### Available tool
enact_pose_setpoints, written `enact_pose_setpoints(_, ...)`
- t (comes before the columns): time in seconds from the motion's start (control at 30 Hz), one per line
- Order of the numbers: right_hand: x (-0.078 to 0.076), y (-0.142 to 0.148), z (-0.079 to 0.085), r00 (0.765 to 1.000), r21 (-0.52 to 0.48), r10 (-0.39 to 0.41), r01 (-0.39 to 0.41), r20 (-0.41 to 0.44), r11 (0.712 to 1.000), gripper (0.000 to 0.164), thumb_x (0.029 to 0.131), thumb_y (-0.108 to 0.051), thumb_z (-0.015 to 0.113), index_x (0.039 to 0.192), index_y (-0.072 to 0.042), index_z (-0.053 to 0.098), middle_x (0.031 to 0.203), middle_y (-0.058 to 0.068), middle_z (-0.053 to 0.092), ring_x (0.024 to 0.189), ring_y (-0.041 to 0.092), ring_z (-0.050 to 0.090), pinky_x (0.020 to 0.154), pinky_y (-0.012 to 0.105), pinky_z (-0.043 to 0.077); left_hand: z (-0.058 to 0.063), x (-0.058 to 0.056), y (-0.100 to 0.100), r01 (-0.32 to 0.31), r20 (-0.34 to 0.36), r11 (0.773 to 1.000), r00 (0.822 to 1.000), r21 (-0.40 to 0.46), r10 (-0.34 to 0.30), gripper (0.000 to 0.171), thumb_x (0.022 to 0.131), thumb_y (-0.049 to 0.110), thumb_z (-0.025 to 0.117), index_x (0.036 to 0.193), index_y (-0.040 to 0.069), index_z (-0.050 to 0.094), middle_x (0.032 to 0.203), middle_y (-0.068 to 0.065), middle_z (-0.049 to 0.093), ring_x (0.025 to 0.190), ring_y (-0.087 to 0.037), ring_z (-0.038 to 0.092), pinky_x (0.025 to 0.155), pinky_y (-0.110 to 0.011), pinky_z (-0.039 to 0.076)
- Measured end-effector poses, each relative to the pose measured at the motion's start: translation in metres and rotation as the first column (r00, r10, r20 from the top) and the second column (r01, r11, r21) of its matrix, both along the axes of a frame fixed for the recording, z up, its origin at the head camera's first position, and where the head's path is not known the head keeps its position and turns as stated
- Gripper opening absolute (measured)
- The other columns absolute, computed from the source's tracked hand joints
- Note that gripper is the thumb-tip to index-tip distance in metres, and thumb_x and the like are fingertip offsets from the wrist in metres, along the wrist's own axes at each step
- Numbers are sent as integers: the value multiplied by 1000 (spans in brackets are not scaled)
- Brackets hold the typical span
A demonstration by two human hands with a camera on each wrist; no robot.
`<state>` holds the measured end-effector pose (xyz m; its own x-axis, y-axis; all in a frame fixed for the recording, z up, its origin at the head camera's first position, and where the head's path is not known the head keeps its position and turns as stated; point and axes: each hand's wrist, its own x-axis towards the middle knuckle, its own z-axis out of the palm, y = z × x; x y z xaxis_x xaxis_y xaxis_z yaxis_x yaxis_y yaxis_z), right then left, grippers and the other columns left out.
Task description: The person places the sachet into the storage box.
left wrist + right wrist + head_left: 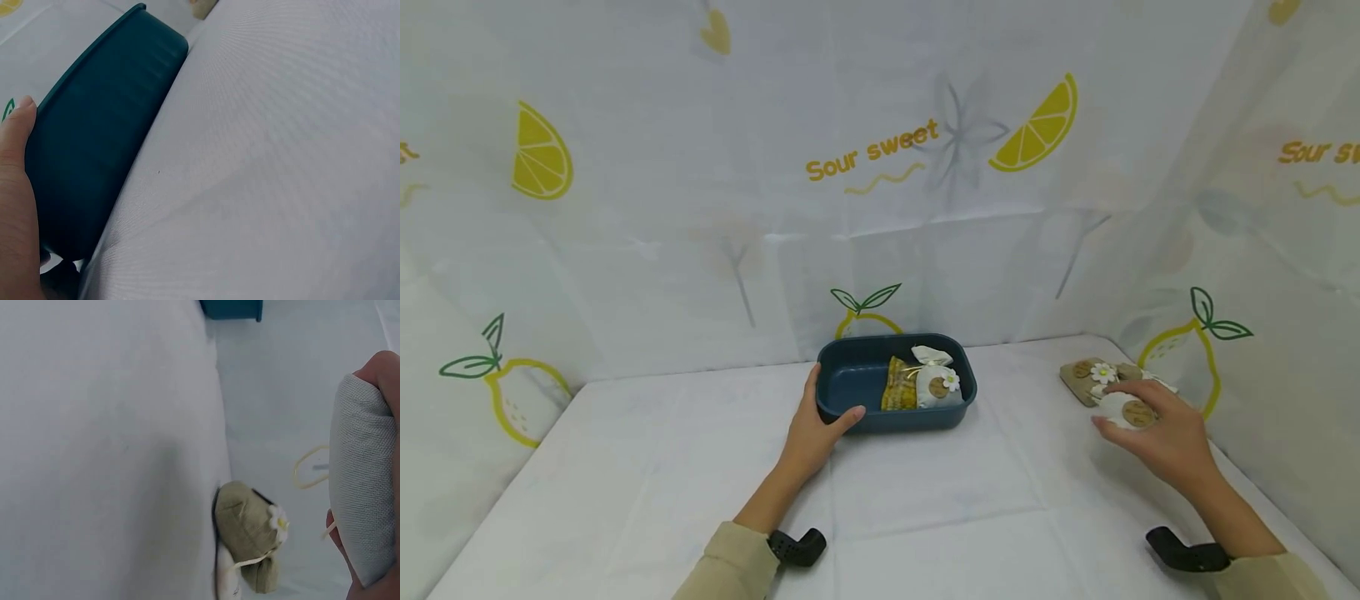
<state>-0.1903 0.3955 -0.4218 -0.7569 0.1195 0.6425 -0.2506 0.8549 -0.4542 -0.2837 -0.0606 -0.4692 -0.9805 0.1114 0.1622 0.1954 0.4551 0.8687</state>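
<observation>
My left hand (812, 427) grips the left end of a dark blue-green plastic bin (842, 343), thumb at its front rim. Inside the bin's right half lie a yellow patterned sachet (898, 385) and a white cloth sachet (934, 390) with a daisy and a round brown label. At the right, my right hand (1172, 429) holds another white cloth sachet (361, 481) between thumb and fingers, raised off the table. A beige sachet (1081, 385) with a daisy lies just beyond that hand, partly hidden by it in the head view.
The white tablecloth (925, 517) covers the table, with lemon-printed white cloth (700, 275) hanging behind and at both sides. The bin stands near the back cloth. A second beige bundle (1129, 372) lies beside the daisy sachet, close to the right-hand cloth.
</observation>
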Motion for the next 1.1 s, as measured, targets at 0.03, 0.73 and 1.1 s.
enact_pose_setpoints(0.03,-2,-3,2,1000,2,18,-18,-14,1000,42,65,-9,92,103,-13,74,105,9,69,106,-30,34,80,9,32,0,0,0,2,0,1000,1000,-1,-2,105,87,59,72,163,34,5,171,-3,16,156,-36,23,120,-64,27)
enact_pose_setpoints(0.73,-49,-97,39,968,14,237,-237,-81,971,41,67,-6,90,104,-14,74,109,4,70,107,-6,51,89,11,38,-4,-1,1,3,-11,1000,1000,14,-3,105,86,61,72,163,36,6,171,-3,17,155,-35,26,118,-65,30)
enact_pose_setpoints(1.1,-66,-138,51,935,13,336,-337,-111,942,40,71,-10,89,107,-12,74,110,3,70,107,15,63,89,19,46,0,-1,1,1,-6,1000,1000,19,-1,105,85,60,73,163,34,7,171,-2,17,156,-34,24,119,-65,29)
